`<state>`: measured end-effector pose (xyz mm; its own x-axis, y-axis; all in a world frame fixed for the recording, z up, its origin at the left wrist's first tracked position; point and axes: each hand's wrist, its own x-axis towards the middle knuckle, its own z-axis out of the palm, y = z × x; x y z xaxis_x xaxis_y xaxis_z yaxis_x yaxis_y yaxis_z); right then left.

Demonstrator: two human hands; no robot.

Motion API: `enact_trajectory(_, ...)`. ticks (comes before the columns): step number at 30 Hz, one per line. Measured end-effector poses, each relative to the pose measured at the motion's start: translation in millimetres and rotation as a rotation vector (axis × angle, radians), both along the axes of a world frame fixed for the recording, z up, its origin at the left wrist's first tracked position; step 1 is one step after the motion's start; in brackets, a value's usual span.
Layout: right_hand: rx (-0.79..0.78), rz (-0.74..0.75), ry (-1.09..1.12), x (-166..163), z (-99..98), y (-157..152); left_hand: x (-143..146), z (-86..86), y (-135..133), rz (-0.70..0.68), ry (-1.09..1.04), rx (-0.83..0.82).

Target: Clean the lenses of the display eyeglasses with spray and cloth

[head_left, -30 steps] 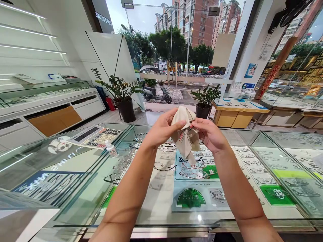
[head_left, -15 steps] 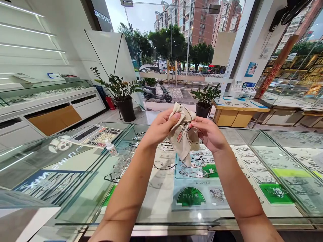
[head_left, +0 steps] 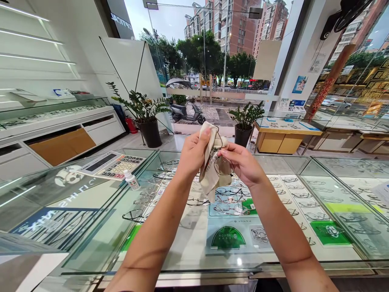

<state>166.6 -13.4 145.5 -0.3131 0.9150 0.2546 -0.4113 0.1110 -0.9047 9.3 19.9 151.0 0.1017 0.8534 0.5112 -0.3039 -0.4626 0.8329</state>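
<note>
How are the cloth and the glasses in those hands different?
The cloth is pale and printed; the glasses have a thin, dark frame. The cloth hangs in soft folds, while the glasses have round rims. The left hand pinches the cloth; the right hand grips the glasses. Both are held.

Green card (head_left: 228,239) reading MOHOE, sign (head_left: 120,21) probably OPTICAL

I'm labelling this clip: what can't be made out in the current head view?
Head view:
Eyeglasses: upper lens partly hidden by the cleaning cloth.
Left hand: some fingers hidden behind that cloth.
Cloth's lettering: too small and folded to read.
White bottle: label too small to read.
</note>
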Motion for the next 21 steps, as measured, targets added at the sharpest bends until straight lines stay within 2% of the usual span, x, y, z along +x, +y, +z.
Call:
enact_trajectory(3, 0.024, -0.029, -0.006, 5.8, 3.8, -1.3, -8.6, 2.9, 2.4, 0.025, -0.017, 0.000)
enact_trajectory(8, 0.107, -0.107, 0.005, 20.8, 9.6, -0.7, -24.6, 5.7, 7.1, 0.199, -0.030, 0.099)
enact_trajectory(14, 0.120, -0.080, 0.002, 34.4, 13.7, -0.2, -37.8, 15.6, -7.8, 0.296, 0.136, 0.216)
enact_trajectory(18, 0.135, -0.097, -0.050, 36.3, 16.1, -3.8, -37.1, 22.6, -26.5, 0.307, 0.322, 0.323)
enact_trajectory(21, 0.162, -0.102, -0.100, 36.4, 17.1, -7.1, -35.1, 26.4, -36.9, 0.365, 0.428, 0.432)
